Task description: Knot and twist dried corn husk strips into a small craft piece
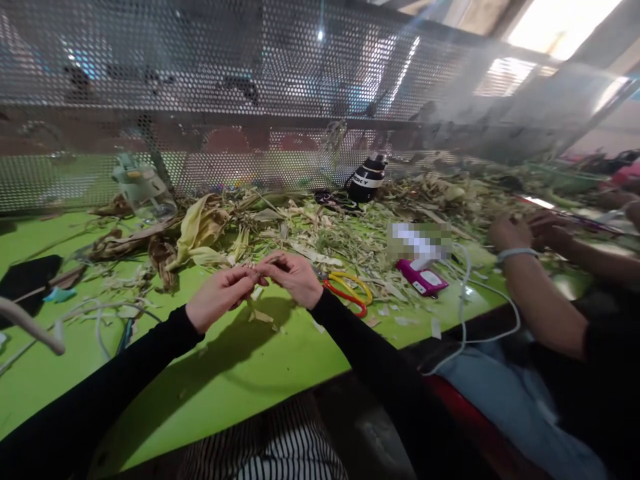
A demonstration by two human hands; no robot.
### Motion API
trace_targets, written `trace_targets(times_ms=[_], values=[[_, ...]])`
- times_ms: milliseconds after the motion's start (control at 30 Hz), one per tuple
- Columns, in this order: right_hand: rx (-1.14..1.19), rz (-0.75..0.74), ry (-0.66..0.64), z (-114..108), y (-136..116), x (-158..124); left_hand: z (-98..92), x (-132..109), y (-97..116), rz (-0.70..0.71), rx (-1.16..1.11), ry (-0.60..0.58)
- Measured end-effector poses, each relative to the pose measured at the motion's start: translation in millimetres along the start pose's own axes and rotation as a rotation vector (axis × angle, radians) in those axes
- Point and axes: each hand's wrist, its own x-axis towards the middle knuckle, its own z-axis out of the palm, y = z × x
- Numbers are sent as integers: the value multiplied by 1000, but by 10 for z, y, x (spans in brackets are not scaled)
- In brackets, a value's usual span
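My left hand (223, 295) and my right hand (291, 276) meet fingertip to fingertip above the green table (210, 400). Both are closed in a pinch. Whatever lies between the fingers is too small to make out. Just right of my right hand lies a pair of scissors (350, 288) with red and yellow handles, its blades partly hidden. Behind my hands are dried corn husks (200, 230), yellowish and brown. Shredded husk scraps (340, 233) spread over the table past them, and a few bits lie beneath my hands.
A perforated metal screen (210, 80) closes off the back. Before it stand a clear bottle (145, 190) and a tilted black bottle (367, 179). A magenta device (423, 278) with a white cable (467, 300) lies right. A co-worker's arm (543, 293) reaches in there.
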Motion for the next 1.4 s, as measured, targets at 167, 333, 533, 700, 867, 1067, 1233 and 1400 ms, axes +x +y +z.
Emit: trace_targets(times_ms=[167, 333, 533, 700, 867, 1067, 1233, 1400], values=[[-94, -138, 46, 59, -21, -19, 21, -15, 36, -22, -53, -35], [-328, -54, 78, -307, -200, 69, -92, -12, 24, -39, -121, -11], [-1184, 239, 389, -1603, -330, 107, -285, 38, 150, 16, -291, 112], [-1241, 316, 304, -1844, -209, 62, -364, 46, 234, 37, -364, 113], [-1238, 221, 344, -1718, -379, 348, -432, 72, 238, 49, -416, 161], [-1058, 51, 374, -1508, -878, 672, -465, 101, 223, 64, -440, 143], [-921, 81, 186, -1166, -1306, 744, -446, 70, 259, 94, -434, 123], [-785, 104, -164, -680, -1433, 694, -369, -17, 320, 175, -379, 62]])
